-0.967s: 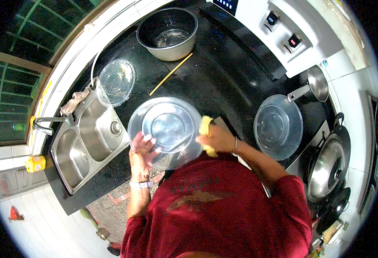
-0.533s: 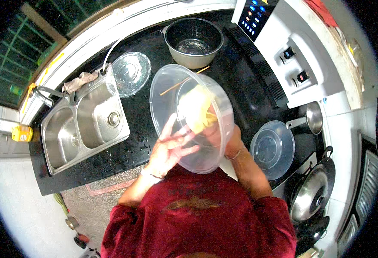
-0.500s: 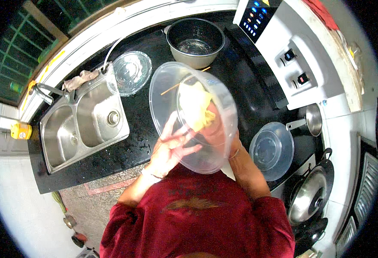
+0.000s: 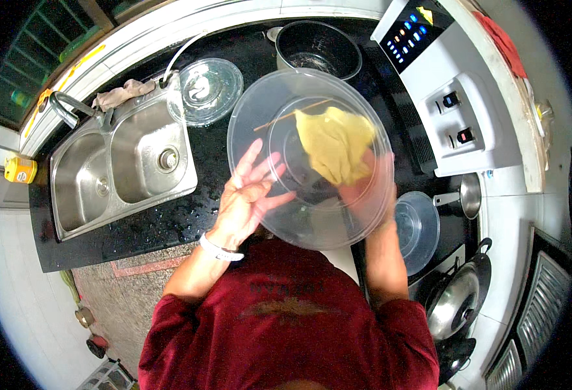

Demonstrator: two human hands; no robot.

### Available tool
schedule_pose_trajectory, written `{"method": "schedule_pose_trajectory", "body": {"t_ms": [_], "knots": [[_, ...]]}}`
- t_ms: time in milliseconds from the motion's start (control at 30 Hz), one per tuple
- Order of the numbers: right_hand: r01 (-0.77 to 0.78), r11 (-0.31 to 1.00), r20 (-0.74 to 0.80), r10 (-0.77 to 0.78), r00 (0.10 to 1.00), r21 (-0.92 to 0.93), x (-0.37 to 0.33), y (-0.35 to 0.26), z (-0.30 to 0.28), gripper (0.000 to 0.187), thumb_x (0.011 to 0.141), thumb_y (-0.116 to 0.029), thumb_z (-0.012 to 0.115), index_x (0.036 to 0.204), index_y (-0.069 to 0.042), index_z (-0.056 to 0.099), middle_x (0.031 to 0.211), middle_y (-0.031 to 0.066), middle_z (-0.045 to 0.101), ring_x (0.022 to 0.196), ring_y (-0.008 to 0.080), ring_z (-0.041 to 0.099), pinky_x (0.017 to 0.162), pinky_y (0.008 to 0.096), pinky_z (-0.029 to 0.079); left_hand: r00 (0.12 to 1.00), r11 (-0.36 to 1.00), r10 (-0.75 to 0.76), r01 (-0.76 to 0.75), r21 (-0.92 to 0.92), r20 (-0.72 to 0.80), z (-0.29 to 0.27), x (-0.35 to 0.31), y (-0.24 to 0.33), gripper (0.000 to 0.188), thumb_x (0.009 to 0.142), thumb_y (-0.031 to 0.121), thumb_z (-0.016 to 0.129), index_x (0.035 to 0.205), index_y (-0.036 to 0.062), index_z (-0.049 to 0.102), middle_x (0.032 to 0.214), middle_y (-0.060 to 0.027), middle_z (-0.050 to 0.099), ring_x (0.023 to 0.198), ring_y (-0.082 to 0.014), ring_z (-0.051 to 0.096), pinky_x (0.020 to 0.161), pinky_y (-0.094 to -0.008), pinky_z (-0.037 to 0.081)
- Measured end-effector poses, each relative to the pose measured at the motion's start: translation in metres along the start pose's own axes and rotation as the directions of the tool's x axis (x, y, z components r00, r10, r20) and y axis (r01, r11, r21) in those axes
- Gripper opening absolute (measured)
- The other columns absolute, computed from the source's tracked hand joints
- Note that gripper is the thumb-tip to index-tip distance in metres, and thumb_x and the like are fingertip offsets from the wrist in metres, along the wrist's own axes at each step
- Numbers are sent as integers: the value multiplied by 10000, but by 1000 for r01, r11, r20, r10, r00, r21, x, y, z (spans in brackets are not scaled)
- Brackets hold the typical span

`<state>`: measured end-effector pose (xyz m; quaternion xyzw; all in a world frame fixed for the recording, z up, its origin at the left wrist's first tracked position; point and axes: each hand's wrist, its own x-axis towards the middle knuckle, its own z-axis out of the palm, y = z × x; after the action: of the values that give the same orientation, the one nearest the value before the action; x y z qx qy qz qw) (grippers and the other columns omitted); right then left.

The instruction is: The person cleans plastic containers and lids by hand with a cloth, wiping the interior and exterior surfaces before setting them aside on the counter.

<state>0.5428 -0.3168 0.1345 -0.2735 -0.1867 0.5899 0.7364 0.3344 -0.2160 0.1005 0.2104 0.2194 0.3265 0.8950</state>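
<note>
The clear plastic bowl [image 4: 325,227] is held up and tilted in front of the person's chest, above the near edge of the black countertop [image 4: 130,231], and dropping it looks like the main risk. The left hand [image 4: 242,195] has its fingers spread against the bowl's left side; whether thumb and fingers pinch the wall is impossible to tell. The right hand [image 4: 372,188], seen hazily through the plastic, holds the yellow cloth [image 4: 338,144] against the bowl's far side. If the left fingers only lean on smooth plastic, a hard push from the cloth could swing the bowl out of balance, and a damp surface would make that likelier. A falling bowl could strike the counter or miss it and reach the floor. Lowered carelessly, it could nudge the thin wooden stick [image 4: 264,123], visible through it, or knock the dark-lined inner pot [image 4: 338,45] just beyond. Swung right, it could hit the second clear bowl [image 4: 422,237]. Water drops by the double-basin sink [image 4: 136,207] could wet it again.
</note>
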Motion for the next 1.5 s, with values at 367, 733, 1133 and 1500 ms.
{"method": "schedule_pose_trajectory", "body": {"t_ms": [367, 733, 1133, 1500], "knots": [[-325, 937, -344, 265, 901, -130, -56, 53, -86, 576, 974, -408, 518, 1335, 41, 506, 1328, 189, 567, 1222, 321, 549, 1023, 481, 441, 881, 843, 462, -400, 360, -102, -9, 31, 37, 740, 849, -40, 488, 1530, 129, 253, 1554, -173, 270, 1404, -330, 339, 1065, -551, 377], [299, -458, 421, -191, 887, -837, 4, 73, 18, 296, 725, 1, 547, 1017, -2, 601, 1027, 185, 595, 957, 378, 571, 843, 490, 447, 842, 724, 536, -494, 481, 58, 10, 40, 15, 675, 896, 5, 498, 1523, 118, 276, 1518, -160, 339, 1325, -280, 430, 1049, -479, 366], [401, -691, 471, 99, 877, -602, 4, 53, 15, 352, 792, -87, 569, 1139, -47, 613, 1183, 99, 586, 1167, 278, 530, 943, 409, 439, 862, 803, 507, -476, 360, 9, -11, 29, 43, 572, 970, 147, 582, 1488, 96, 343, 1481, -157, 401, 1315, -305, 446, 1037, -514, 405], [-163, 754, -441, -182, 879, -636, -39, 51, -8, 269, 896, -87, 603, 1154, -17, 632, 1155, 96, 646, 977, 227, 647, 871, 345, 503, 708, 690, 705, -699, 187, 47, -25, 25, 87, 582, 991, 123, 536, 1508, 68, 274, 1551, -179, 266, 1426, -343, 304, 1120, -584, 310]]}}
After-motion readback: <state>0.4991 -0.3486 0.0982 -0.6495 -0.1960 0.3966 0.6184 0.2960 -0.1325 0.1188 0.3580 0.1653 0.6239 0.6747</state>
